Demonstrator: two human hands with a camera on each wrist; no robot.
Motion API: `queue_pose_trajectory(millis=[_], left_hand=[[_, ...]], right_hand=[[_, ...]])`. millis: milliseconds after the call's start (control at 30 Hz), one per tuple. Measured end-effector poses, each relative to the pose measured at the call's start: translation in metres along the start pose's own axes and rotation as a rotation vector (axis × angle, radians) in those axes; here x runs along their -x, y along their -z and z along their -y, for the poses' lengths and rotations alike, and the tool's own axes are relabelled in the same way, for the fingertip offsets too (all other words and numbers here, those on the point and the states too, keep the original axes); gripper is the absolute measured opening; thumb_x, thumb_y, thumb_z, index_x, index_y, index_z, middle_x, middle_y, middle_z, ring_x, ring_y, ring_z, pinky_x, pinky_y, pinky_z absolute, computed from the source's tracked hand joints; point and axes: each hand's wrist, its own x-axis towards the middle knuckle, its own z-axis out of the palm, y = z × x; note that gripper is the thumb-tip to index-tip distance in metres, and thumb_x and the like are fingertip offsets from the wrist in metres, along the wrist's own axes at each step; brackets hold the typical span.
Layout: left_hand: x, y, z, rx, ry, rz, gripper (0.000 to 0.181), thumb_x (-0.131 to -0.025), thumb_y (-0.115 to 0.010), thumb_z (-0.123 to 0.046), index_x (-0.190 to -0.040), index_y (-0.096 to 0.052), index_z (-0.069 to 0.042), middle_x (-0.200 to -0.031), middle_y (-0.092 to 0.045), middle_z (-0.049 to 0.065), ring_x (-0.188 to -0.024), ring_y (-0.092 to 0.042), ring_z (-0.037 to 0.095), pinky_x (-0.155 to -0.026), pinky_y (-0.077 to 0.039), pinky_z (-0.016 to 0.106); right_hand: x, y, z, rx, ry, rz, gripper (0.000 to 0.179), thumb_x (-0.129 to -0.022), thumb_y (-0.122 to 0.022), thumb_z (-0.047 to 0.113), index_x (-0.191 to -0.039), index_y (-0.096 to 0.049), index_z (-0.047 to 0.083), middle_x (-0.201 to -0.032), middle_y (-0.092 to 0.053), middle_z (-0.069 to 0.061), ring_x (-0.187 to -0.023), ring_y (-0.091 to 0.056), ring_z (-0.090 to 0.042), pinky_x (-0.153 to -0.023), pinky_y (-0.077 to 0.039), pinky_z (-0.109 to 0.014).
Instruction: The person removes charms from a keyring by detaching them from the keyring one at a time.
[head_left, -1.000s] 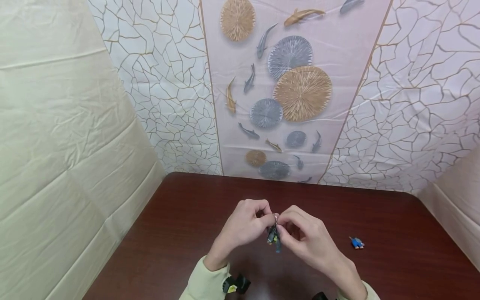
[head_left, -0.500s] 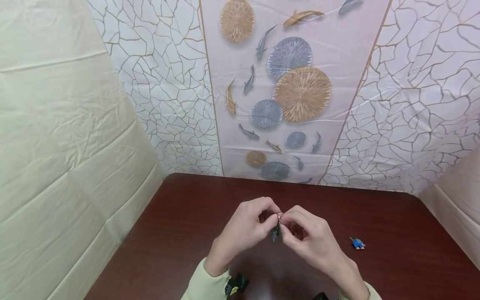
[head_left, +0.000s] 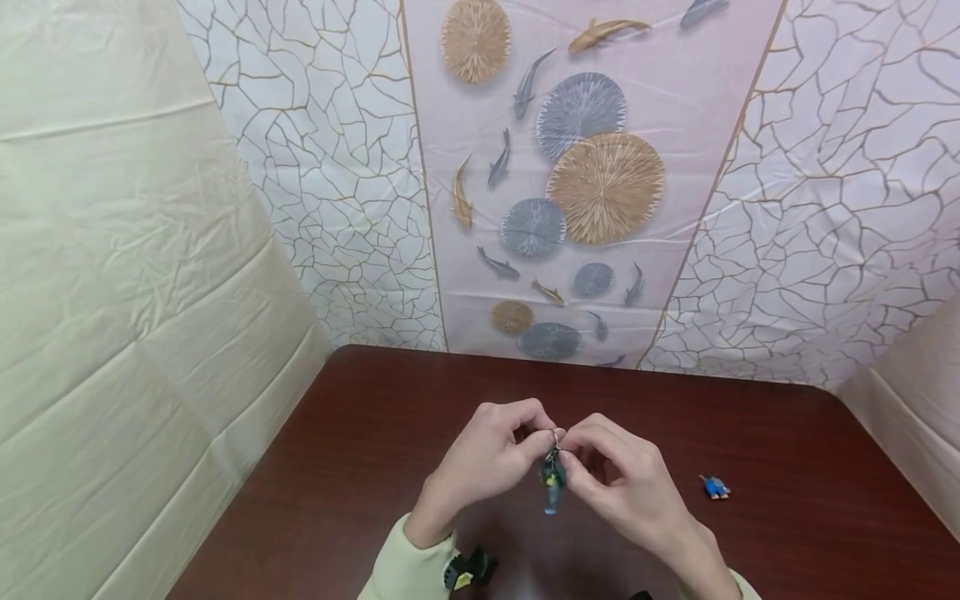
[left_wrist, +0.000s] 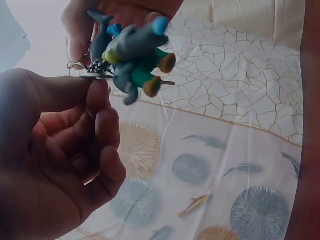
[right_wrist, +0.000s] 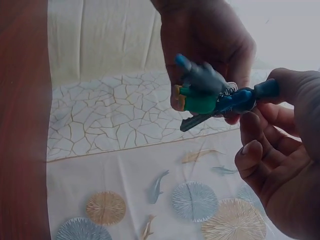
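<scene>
My left hand (head_left: 487, 450) pinches a metal key ring (left_wrist: 95, 75) between thumb and forefinger. From the ring hang small toy charms: a grey figure in green trousers (left_wrist: 145, 74) with orange-brown feet, a grey charm (left_wrist: 135, 45) with a blue tip and yellow band, and a dark dolphin-like one (left_wrist: 101, 40). A key (right_wrist: 197, 121) sticks out among them in the right wrist view. Close against the left, my right hand (head_left: 626, 471) pinches at the same ring with thumb and fingers; its exact grip is partly hidden by the charms.
A small blue figurine (head_left: 716, 487) lies on the dark brown table (head_left: 360, 433), right of my right hand. Behind the table hangs a patterned cloth (head_left: 540, 275), with a cream cloth (head_left: 150, 333) along the left side.
Both hands keep close together, shifted slightly right. The charms, mostly hidden behind the fingers half a second ago, now hang down in plain sight. The blue figurine stays put.
</scene>
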Motion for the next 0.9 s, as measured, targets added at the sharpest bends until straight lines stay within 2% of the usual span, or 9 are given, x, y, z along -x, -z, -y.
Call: queue_pose_trajectory(millis=[133, 233, 433, 567, 633, 767, 900], left_hand=[[-0.001, -0.001, 0.000, 0.035, -0.021, 0.015, 0.012, -0.091, -0.063, -0.008, -0.084, -0.066, -0.017, -0.072, -0.066, -0.007, -0.053, -0.044, 0.002, -0.049, -0.036, 0.014], [-0.002, -0.002, 0.001, 0.036, -0.055, 0.002, 0.013, -0.091, -0.063, -0.006, -0.086, -0.067, -0.017, -0.078, -0.069, -0.006, -0.058, -0.047, 0.001, -0.052, -0.040, 0.014], [-0.001, -0.005, 0.002, -0.024, -0.143, -0.054, 0.011, -0.091, -0.064, -0.007, -0.086, -0.067, -0.016, -0.082, -0.069, -0.005, -0.068, -0.052, -0.002, -0.059, -0.044, 0.011], [0.002, -0.006, -0.001, -0.072, -0.231, -0.086, 0.011, -0.092, -0.065, -0.011, -0.082, -0.065, -0.016, -0.076, -0.064, -0.006, -0.065, -0.048, -0.003, -0.057, -0.040, 0.008], [0.003, -0.006, -0.004, -0.094, -0.271, -0.093, 0.012, -0.093, -0.065, -0.013, -0.082, -0.064, -0.015, -0.074, -0.061, -0.007, -0.064, -0.047, -0.004, -0.057, -0.039, 0.007], [0.002, -0.007, -0.008, -0.099, -0.302, -0.075, 0.011, -0.097, -0.060, -0.015, -0.087, -0.065, -0.014, -0.074, -0.062, -0.007, -0.067, -0.052, -0.004, -0.062, -0.041, 0.005], [0.000, -0.007, -0.009, -0.126, -0.331, -0.066, 0.010, -0.097, -0.058, -0.011, -0.096, -0.068, -0.013, -0.079, -0.067, -0.007, -0.073, -0.057, -0.002, -0.070, -0.044, 0.005]], right_hand=[[-0.002, 0.003, 0.004, -0.016, 0.005, 0.003, 0.032, -0.069, -0.069, -0.017, -0.086, -0.065, 0.009, -0.081, -0.059, 0.003, -0.067, -0.050, 0.000, -0.052, -0.039, -0.014], [-0.003, 0.003, 0.005, -0.015, 0.009, -0.004, 0.032, -0.068, -0.068, -0.018, -0.085, -0.064, 0.009, -0.080, -0.058, 0.003, -0.066, -0.050, 0.000, -0.051, -0.039, -0.014], [-0.002, 0.003, 0.007, 0.032, 0.001, -0.035, 0.030, -0.068, -0.068, -0.014, -0.083, -0.064, 0.011, -0.080, -0.059, 0.004, -0.066, -0.049, 0.001, -0.052, -0.039, -0.012], [-0.003, 0.009, 0.007, 0.076, -0.004, -0.041, 0.027, -0.072, -0.068, -0.012, -0.084, -0.064, 0.012, -0.080, -0.058, 0.006, -0.067, -0.049, 0.002, -0.053, -0.039, -0.011], [-0.003, 0.014, 0.007, 0.037, -0.019, -0.029, 0.028, -0.073, -0.068, -0.015, -0.085, -0.064, 0.010, -0.081, -0.058, 0.004, -0.067, -0.049, 0.001, -0.052, -0.039, -0.011], [-0.004, 0.020, 0.008, -0.081, -0.042, 0.009, 0.035, -0.070, -0.067, -0.023, -0.086, -0.063, 0.009, -0.081, -0.058, 0.001, -0.066, -0.052, -0.001, -0.051, -0.042, -0.011], [-0.004, 0.023, 0.007, -0.108, -0.007, 0.042, 0.035, -0.071, -0.067, -0.022, -0.088, -0.064, 0.008, -0.082, -0.059, 0.001, -0.068, -0.054, -0.002, -0.055, -0.045, -0.013]])
